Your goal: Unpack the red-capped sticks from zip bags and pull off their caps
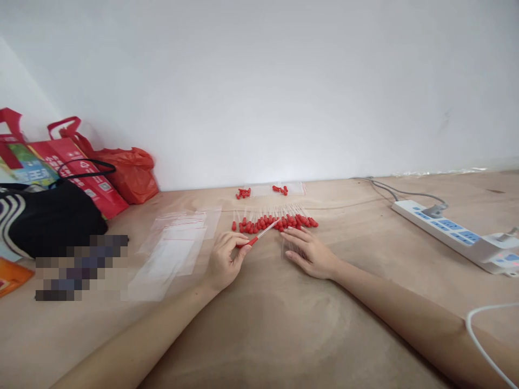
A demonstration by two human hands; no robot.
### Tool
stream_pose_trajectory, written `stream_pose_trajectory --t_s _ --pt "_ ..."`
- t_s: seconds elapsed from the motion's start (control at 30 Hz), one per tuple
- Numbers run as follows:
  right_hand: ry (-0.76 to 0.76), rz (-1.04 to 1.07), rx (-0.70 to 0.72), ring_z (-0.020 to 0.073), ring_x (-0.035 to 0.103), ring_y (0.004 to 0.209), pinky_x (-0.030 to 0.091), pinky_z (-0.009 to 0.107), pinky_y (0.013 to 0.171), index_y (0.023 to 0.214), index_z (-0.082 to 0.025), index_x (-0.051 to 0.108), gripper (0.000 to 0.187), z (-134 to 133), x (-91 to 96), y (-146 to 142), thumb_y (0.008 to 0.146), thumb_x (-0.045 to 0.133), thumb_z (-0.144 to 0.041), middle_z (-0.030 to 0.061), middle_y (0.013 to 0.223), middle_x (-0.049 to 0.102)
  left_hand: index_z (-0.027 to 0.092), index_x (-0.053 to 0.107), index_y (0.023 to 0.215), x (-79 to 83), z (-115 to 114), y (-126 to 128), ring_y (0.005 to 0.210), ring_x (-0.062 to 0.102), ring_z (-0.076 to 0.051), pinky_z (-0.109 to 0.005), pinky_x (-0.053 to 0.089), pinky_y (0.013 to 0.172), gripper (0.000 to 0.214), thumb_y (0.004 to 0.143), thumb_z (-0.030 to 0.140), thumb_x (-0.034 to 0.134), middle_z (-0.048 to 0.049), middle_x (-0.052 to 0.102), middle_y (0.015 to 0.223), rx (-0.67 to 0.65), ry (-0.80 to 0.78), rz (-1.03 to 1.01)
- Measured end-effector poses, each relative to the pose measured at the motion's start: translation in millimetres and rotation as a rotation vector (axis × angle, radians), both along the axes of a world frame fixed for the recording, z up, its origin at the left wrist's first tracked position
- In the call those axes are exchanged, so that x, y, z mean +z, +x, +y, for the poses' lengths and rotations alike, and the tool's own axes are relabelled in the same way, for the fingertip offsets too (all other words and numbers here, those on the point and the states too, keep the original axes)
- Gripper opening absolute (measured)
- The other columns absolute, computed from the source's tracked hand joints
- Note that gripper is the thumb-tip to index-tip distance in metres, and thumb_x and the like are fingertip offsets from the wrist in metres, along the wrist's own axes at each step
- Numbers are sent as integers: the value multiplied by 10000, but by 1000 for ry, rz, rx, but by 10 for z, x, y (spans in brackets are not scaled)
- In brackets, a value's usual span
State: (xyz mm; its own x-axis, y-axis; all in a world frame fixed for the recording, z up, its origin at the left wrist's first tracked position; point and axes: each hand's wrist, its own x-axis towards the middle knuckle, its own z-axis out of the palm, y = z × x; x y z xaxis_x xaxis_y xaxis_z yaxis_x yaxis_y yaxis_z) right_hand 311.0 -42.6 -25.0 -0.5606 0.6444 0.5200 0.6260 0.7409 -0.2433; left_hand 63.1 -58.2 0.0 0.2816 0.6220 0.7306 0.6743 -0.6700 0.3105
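Note:
My left hand (227, 258) pinches a glass dropper (265, 231) by its red rubber bulb, its clear tube pointing up and to the right. My right hand (310, 253) is to the right, with its thumb and fingers around a faint clear plastic bag (286, 249); its outline is hard to make out. Just beyond both hands lies a row of droppers (265, 221) with red bulbs facing me and clear tubes pointing to the wall.
Flat clear zip bags (174, 254) overlap on the left of the wooden table (259, 335). Two small groups of red bulbs (243, 193) are near the wall. A white power strip (450, 229) lies right, with a white cable (472, 329). Red bags (133, 173) and a black bag (57, 219) stand left.

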Motion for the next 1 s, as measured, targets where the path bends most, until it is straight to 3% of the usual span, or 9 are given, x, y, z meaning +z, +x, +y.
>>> stream_pose_trajectory --t_s 0.17,0.3,0.4,0.53,0.7,0.83,1.0 --pt "204 139 -126 220 409 1166 341 417 970 1275 -151 380 497 3 24 7 833 444 -370 133 1224 485 190 571 790 -22 7 44 833 568 -171 -357 419 801 106 822 261 500 -38 651 838 -107 -41 68" --pt "271 27 -66 215 428 1147 204 469 1019 1183 -221 495 386 -37 64 -40 833 467 -383 75 1165 552 197 577 809 -37 2 115 809 561 -157 -334 408 791 93 829 242 498 -25 664 838 -198 -12 140" --pt "309 14 5 186 491 1066 137 483 1022 1043 -277 589 243 -57 65 -77 841 475 -351 13 1001 642 200 581 819 -42 -4 164 803 561 -153 -324 411 782 90 829 236 499 -21 670 835 -238 8 161" --pt "341 54 58 149 553 896 136 479 1005 985 -306 615 198 -62 46 -105 851 471 -295 -31 714 666 201 596 854 -31 -13 196 852 565 -165 -340 420 817 119 830 251 491 -36 670 887 -248 -28 177" --pt "398 33 67 142 550 831 169 460 991 965 -295 624 195 -97 61 -142 844 470 -287 -34 617 633 213 573 1061 -30 0 242 1032 519 -203 -385 391 899 289 806 342 523 -62 620 1085 -248 -21 273" --pt "414 16 75 134 547 835 151 458 1002 933 -299 628 195 -128 82 -159 844 459 -262 -42 609 625 224 637 899 -60 11 268 993 554 -186 -387 380 904 173 829 303 500 -32 667 985 -247 8 297" --pt "414 -8 78 129 546 809 133 456 1006 845 -272 632 193 -144 102 -146 846 440 -246 -50 555 600 241 655 790 -72 -23 238 940 583 -185 -422 335 929 185 839 285 482 -6 694 879 -214 -6 337"
